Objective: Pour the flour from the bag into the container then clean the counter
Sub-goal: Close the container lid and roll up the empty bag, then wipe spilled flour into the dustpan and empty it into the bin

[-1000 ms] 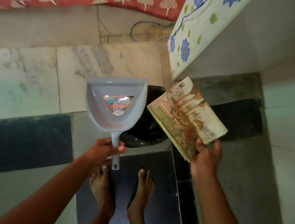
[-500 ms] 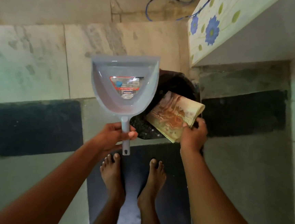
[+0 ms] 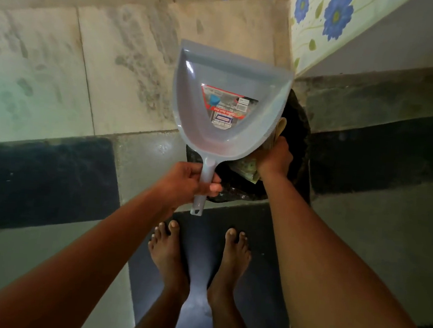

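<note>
A pale grey plastic dustpan (image 3: 208,126) with a red label inside hangs over the floor, and my left hand (image 3: 188,183) grips its handle. Behind and under the pan's right side stands a black bin (image 3: 298,155) lined with a dark bag. My right hand (image 3: 274,158) reaches into the bin's mouth and holds a folded printed paper (image 3: 249,170), of which only an edge shows below the pan and a corner beside it. The dustpan covers most of the bin and the paper.
I stand barefoot (image 3: 197,256) on a dark floor tile. Pale marble tiles (image 3: 113,76) and dark tiles (image 3: 41,174) lie to the left. A flower-patterned panel (image 3: 324,21) rises at the upper right, next to the bin.
My right hand has pushed the paper, now folded, down into the bin. The dustpan has shifted right, over the bin, and now covers most of it.
</note>
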{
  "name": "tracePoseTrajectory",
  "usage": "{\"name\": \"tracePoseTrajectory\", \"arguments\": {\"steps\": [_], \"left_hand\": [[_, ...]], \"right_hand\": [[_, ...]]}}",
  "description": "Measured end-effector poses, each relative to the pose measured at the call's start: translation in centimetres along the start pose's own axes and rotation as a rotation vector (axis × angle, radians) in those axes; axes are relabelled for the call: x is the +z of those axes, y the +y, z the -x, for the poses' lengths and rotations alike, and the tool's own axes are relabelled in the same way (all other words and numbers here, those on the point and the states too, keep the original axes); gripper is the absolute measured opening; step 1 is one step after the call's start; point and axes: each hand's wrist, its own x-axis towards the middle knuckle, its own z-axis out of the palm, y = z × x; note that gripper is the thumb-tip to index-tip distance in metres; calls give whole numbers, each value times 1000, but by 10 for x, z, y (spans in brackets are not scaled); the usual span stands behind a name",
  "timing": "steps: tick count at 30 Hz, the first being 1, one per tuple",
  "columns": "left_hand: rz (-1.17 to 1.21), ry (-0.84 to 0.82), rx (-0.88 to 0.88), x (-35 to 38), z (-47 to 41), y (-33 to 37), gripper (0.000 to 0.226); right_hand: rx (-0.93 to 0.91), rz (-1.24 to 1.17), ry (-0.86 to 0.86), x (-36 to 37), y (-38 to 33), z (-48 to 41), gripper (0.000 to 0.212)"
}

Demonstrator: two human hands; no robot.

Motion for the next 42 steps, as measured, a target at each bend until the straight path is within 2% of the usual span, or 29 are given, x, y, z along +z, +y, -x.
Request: {"name": "tracePoseTrajectory", "arguments": {"steps": [3, 8, 14, 17, 26, 31, 37, 40, 42], "left_hand": [[-40, -9, 5, 4, 0, 3, 14], [-143, -90, 102, 2, 24, 14, 15], [-279, -232, 271, 14, 104, 57, 10], [-329, -296, 280, 24, 164, 84, 11], [-444, -269, 216, 35, 363, 121, 15], [-473, -317, 246, 36, 444, 125, 28], [-540, -345, 261, 52, 497, 139, 39], [-621, -287, 279, 70, 508, 146, 14], [-662, -231, 240, 83, 505, 148, 29]], "right_hand": [[-67, -37, 21, -15, -3, 17, 32], [-119, -266, 45, -69, -4, 59, 38], [-129, -531, 157, -145, -8, 129, 45], [-110, -655, 155, -194, -18, 177, 44], [-140, -647, 180, -321, -37, 339, 28], [-107, -739, 268, -366, -31, 425, 28], [-80, -774, 266, -413, -12, 503, 27], [-63, -787, 293, -438, 0, 527, 24], [-56, -815, 322, -455, 8, 538, 25]]}}
